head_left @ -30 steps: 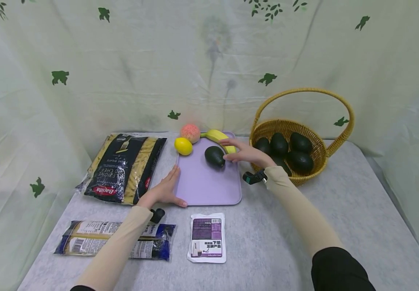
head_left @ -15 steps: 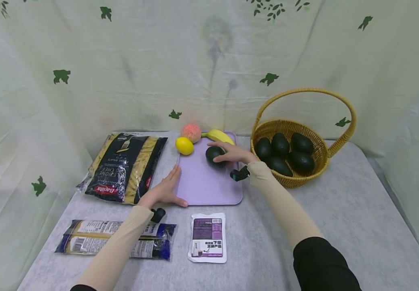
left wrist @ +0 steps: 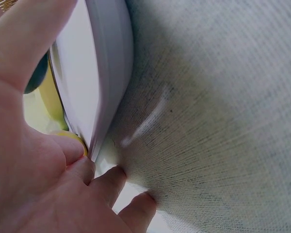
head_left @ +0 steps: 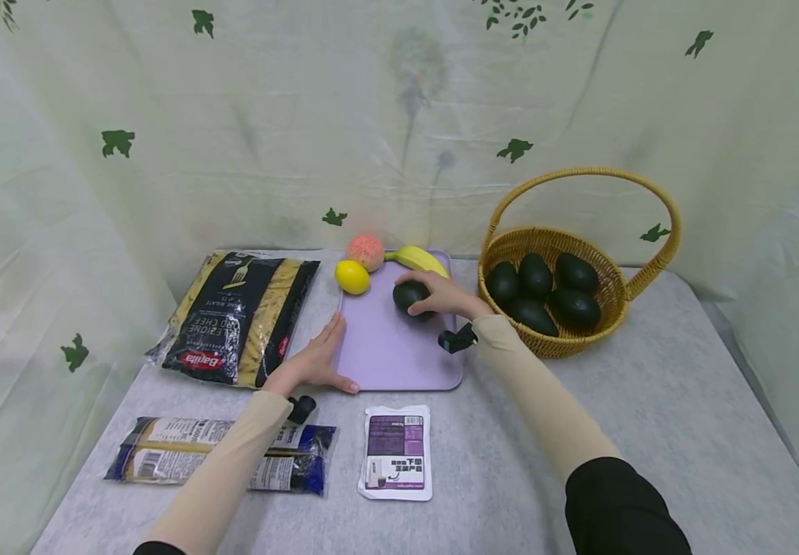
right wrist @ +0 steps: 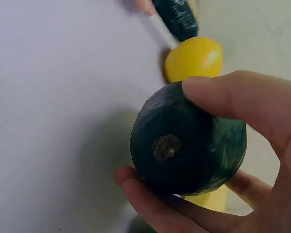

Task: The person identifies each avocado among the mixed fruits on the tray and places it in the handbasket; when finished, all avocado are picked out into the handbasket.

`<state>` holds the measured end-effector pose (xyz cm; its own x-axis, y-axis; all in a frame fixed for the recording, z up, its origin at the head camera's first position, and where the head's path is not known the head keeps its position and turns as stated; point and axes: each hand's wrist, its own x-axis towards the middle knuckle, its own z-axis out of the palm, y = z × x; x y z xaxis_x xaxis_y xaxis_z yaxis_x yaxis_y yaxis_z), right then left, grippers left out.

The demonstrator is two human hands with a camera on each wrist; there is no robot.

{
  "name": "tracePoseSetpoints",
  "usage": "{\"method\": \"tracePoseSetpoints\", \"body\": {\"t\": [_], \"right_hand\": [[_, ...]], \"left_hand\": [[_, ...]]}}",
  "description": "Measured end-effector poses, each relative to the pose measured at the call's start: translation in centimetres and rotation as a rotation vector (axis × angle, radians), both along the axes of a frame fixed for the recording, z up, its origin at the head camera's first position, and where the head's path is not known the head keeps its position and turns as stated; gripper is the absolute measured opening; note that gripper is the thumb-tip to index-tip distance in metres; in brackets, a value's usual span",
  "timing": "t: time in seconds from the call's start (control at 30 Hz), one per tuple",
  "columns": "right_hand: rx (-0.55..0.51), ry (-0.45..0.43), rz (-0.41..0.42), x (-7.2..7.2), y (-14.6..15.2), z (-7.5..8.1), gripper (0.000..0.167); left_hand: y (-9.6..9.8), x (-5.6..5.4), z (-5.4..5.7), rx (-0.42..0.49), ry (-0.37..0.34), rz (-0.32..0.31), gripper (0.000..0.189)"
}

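My right hand [head_left: 446, 295] grips a dark green avocado [head_left: 409, 294] at the upper middle of a lilac tray [head_left: 399, 362]. In the right wrist view, thumb and fingers curl round the avocado [right wrist: 184, 155], its brown stem end facing the camera. A banana [head_left: 419, 260] lies along the tray's far side, partly behind that hand. My left hand [head_left: 311, 364] rests at the tray's left edge, fingers extended and thumb stretched toward the front corner. At the far left corner a lemon [head_left: 352, 277] sits beside a pinkish peach [head_left: 365, 253].
A wicker basket [head_left: 566, 345] with a tall handle holds several avocados at the right. To the left lies a large Barilla pasta bag [head_left: 233, 324]. Nearer are a long blue-ended pasta pack [head_left: 184, 451], partly under the left forearm, and a white and purple pouch [head_left: 395, 453].
My right hand has moved left from beside the avocado and closed round it, then stayed almost still. The left hand has kept its place at the tray.
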<state>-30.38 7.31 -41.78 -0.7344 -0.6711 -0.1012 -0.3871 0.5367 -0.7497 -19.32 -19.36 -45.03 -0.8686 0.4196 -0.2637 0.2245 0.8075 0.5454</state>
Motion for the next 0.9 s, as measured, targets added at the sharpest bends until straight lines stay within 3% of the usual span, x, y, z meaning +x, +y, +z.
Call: {"method": "tracePoseSetpoints", "body": {"t": [0.2,0.3,0.63,0.9], "right_hand": [[-0.115,-0.184,-0.026,1.3,2.0,1.5,0.052],[-0.156,-0.230,-0.021,2.0,3.6,2.4,0.053],[-0.233,-0.170,-0.080,3.8,10.9,4.8,0.057],[-0.219,-0.141,-0.226,5.1,17.8,5.0,0.060]], "left_hand": [[-0.1,0.0,-0.1,0.001,-0.006,0.006,0.127],[-0.1,0.0,-0.1,0.003,-0.002,0.003,0.127],[-0.1,0.0,-0.1,0.003,0.020,-0.012,0.127],[-0.1,-0.1,-0.2,0.007,0.018,-0.007,0.128]]}}
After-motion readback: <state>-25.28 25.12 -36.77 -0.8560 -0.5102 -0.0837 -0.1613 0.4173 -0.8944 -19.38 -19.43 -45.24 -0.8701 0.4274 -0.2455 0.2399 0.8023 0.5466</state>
